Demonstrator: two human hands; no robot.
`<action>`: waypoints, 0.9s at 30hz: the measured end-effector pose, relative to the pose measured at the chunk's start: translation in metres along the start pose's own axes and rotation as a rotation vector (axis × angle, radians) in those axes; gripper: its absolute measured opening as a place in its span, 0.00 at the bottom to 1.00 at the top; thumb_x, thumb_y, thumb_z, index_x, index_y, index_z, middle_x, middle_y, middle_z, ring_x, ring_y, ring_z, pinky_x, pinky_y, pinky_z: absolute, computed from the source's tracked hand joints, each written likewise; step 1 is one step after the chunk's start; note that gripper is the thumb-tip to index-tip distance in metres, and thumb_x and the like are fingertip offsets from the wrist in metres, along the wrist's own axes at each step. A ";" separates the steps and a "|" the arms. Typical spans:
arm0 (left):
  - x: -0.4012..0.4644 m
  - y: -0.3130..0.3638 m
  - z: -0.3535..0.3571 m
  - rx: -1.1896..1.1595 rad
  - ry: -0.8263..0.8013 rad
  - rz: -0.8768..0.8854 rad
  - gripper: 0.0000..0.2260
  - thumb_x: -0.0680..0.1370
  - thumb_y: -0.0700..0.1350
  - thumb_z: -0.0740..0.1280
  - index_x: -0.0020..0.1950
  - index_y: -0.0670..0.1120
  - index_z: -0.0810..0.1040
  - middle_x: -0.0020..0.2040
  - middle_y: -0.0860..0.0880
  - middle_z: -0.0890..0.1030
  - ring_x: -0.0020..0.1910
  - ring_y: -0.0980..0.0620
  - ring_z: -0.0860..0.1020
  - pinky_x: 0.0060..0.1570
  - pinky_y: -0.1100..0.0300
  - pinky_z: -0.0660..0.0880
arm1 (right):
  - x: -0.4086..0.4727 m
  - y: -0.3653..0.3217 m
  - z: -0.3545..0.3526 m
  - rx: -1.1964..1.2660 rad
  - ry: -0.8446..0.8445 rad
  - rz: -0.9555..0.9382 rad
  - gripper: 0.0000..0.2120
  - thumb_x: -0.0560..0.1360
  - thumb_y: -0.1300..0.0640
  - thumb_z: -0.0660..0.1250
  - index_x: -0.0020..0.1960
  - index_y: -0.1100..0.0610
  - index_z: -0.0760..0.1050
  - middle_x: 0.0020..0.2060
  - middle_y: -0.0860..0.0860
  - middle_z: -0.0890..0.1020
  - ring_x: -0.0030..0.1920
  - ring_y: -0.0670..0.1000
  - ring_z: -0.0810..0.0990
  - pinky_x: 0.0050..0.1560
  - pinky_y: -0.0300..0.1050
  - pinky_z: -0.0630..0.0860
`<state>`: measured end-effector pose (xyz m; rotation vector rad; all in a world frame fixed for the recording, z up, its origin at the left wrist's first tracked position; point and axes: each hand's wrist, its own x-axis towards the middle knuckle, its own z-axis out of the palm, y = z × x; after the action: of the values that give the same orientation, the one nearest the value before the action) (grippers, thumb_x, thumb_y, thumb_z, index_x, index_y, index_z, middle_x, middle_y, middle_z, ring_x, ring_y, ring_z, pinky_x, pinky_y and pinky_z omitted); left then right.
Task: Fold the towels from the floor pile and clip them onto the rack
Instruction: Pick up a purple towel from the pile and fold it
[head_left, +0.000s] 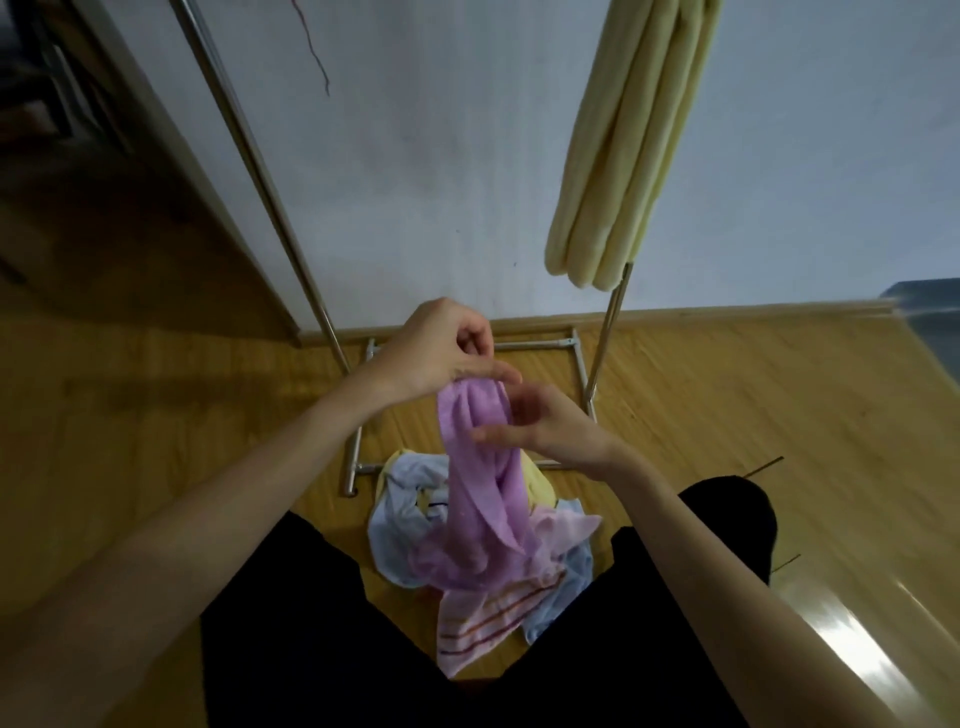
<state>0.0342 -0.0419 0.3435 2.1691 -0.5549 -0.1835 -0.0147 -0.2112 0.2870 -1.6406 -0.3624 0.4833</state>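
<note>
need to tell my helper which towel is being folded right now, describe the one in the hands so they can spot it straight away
Start at the metal rack against the white wall, then look in front of its base, above the towel pile on the wood floor. The purple towel hangs there, pinched at its top by the left hand, the right hand beside it. It is the only purple one and the only one lifted.

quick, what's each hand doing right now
Left hand: pinching the top of the purple towel.
Right hand: open, fingers straight against the towel.

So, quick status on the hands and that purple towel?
Left hand pinches purple towel top. Right hand open against it. Pile waits below. Nothing blocking.
</note>
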 end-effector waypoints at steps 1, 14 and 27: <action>0.001 -0.002 -0.002 -0.012 0.033 -0.006 0.19 0.59 0.58 0.76 0.33 0.43 0.78 0.27 0.48 0.75 0.27 0.57 0.69 0.29 0.62 0.68 | 0.001 -0.003 0.002 -0.001 0.002 -0.004 0.09 0.72 0.61 0.74 0.42 0.67 0.77 0.34 0.54 0.77 0.37 0.51 0.74 0.38 0.45 0.71; -0.057 -0.077 0.004 -0.232 -0.108 -0.303 0.13 0.74 0.30 0.66 0.56 0.39 0.78 0.48 0.48 0.81 0.43 0.62 0.79 0.47 0.64 0.75 | 0.007 -0.026 0.008 0.076 0.376 0.024 0.09 0.73 0.58 0.72 0.37 0.61 0.77 0.31 0.51 0.76 0.34 0.49 0.73 0.33 0.41 0.70; -0.041 -0.080 0.030 -0.228 -0.007 -0.163 0.15 0.71 0.37 0.74 0.55 0.47 0.78 0.59 0.51 0.75 0.53 0.68 0.73 0.53 0.72 0.68 | 0.005 -0.056 0.004 0.062 0.365 -0.008 0.12 0.75 0.56 0.71 0.39 0.65 0.77 0.32 0.55 0.75 0.36 0.52 0.74 0.35 0.44 0.70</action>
<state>0.0145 -0.0031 0.2593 1.9911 -0.3426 -0.3264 -0.0097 -0.1978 0.3420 -1.6277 -0.0808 0.1798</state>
